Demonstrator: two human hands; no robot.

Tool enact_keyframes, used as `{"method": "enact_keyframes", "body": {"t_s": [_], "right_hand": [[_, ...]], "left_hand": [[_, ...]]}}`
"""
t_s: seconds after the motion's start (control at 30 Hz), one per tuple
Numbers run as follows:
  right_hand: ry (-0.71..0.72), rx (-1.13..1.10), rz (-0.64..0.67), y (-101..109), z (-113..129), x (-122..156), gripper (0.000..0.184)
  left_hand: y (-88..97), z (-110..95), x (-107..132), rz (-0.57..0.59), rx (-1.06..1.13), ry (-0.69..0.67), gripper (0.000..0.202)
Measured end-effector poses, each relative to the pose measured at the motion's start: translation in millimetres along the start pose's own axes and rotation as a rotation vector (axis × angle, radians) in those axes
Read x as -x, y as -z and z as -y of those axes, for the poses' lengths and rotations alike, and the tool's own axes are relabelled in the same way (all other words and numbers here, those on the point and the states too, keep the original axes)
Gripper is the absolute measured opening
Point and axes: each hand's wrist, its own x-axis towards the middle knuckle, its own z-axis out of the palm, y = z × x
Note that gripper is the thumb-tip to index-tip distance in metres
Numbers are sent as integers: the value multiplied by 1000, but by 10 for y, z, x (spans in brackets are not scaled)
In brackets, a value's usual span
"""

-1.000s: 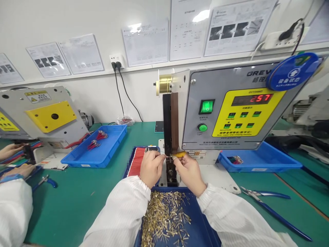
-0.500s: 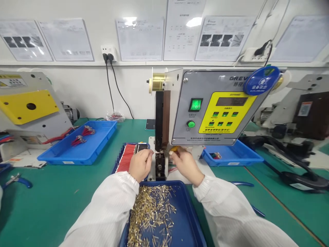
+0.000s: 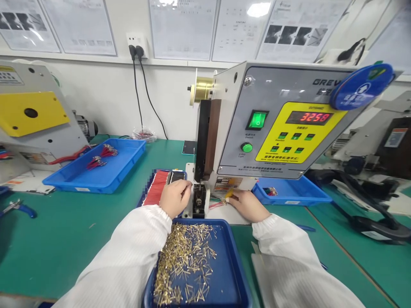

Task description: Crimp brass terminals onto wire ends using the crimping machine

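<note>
My left hand is curled just left of the crimping die of a grey bench press, its fingertips pinched near the die; what they hold is too small to make out. Resting on the white base plate right of the die, my right hand is closed, with a yellow finger cot showing and thin red wires beside its fingertips. Below my hands, a blue tray holds several loose brass terminals. A bundle of red wires lies behind my left hand.
A blue tray with red wire bundles sits at the left, beside another press with a yellow plate. Another blue tray stands right of the machine. Blue-handled pliers lie far left. Black cables run at the right.
My right hand has dropped from the die down to the base plate on the right. The left hand stays beside the die. The counter now reads 3259. The view has moved closer.
</note>
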Motion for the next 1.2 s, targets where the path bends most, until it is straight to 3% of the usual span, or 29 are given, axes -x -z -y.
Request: {"method": "enact_keyframes", "body": {"t_s": [0.23, 0.37, 0.6, 0.73, 0.97, 1.2], "right_hand": [[-16, 32, -42, 20, 57, 11, 22], [57, 18, -89, 13, 251, 96, 23], [421, 32, 172, -168, 758, 373, 21], [444, 61, 289, -244, 855, 460, 14], [446, 29, 268, -273, 823, 451, 12], [578, 4, 342, -290, 942, 517, 11]], "left_hand": [[-17, -4, 7, -10, 5, 4, 18], [-20, -12, 8, -6, 2, 9, 18], [-16, -20, 12, 21, 21, 20, 17], [-20, -21, 15, 46, 12, 38, 17], [-28, -26, 20, 63, 7, 49, 17], [-34, -19, 21, 44, 13, 26, 19]]}}
